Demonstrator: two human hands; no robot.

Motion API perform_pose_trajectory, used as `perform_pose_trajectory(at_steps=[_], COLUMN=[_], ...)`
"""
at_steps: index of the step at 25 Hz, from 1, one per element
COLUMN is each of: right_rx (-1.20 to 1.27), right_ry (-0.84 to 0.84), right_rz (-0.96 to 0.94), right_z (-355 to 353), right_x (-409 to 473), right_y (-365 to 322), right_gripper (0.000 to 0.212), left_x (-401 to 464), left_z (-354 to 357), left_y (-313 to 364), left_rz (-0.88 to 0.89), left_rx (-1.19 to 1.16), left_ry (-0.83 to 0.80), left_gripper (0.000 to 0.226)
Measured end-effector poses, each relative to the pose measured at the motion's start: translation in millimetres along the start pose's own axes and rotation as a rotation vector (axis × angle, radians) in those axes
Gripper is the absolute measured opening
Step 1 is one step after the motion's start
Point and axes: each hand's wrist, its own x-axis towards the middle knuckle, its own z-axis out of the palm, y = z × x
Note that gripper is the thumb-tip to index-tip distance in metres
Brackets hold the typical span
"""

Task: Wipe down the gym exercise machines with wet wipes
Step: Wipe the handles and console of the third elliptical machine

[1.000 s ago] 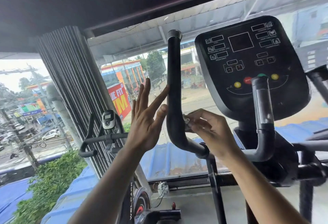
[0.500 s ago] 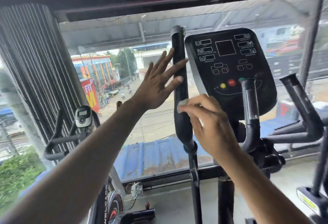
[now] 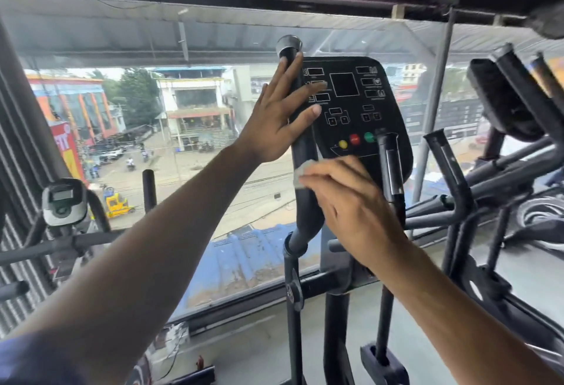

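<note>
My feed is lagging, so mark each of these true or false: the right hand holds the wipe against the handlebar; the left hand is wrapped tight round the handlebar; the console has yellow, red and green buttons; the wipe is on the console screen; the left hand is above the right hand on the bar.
1. The right hand holds the wipe against the handlebar. True.
2. The left hand is wrapped tight round the handlebar. False: its fingers are straight, laid flat against the bar.
3. The console has yellow, red and green buttons. True.
4. The wipe is on the console screen. False: it is on the handlebar, below the console's buttons.
5. The left hand is above the right hand on the bar. True.
</note>
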Motion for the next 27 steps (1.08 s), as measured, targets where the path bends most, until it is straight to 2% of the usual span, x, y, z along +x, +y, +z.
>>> perform_pose_trajectory(at_steps=[4,8,11,13,15,17,21,24,26,27], right_rx=[-0.02,-0.12,-0.167,-0.185,-0.174,-0.161,-0.164,-0.061,0.078,0.188], right_ry=[-0.161,-0.053,-0.154,-0.226,-0.215,-0.181,-0.192,-0.185,-0.069,0.037], right_rz=[-0.157,-0.107,-0.087,-0.181,-0.244,-0.198,-0.1,-0.043,0.096,0.254], right_z=[-13.3,-23.5,-13.2,-10.0,-8.7,-2.0,24.3,26.6,21.0,16.8], right_x=[-28.5,26.4,50.3,26.6,0.8,-23.1,-63.6,-71.6,-76.9,-80.7], right_y=[-12.3,2.3,5.2,-1.8,-13.0,-13.6,-13.6,-7.0,-5.2,-7.0], right_gripper=[0.024,0.017,0.021,0.017,0.027,0.029,0.019,0.023,0.018,0.015], left_x=[-0.5,-1.0,-1.1,0.0,-0.6,-2.4,-14.2,-20.6,-30.0,-39.0], left_z=[1.7,2.1,-1.2,0.2,0.6,2.3,4.8,-1.5,-5.8,-5.1], left_y=[-0.7,0.4,-0.7,-0.2,-0.2,2.8,7.2,14.8,23.6,29.4], left_rz=[-0.015,-0.025,-0.018,-0.014,-0.027,-0.048,-0.083,-0.123,-0.174,-0.19], left_rx=[-0.088,-0.125,-0.136,-0.117,-0.133,-0.155,-0.195,-0.209,-0.199,-0.198], left_ry=[0.029,0.013,0.003,-0.011,0.003,0.013,0.021,-0.009,-0.038,-0.051], left_gripper=[0.051,0.053,0.052,0.052,0.05,0.05,0.052,0.058,0.064,0.067])
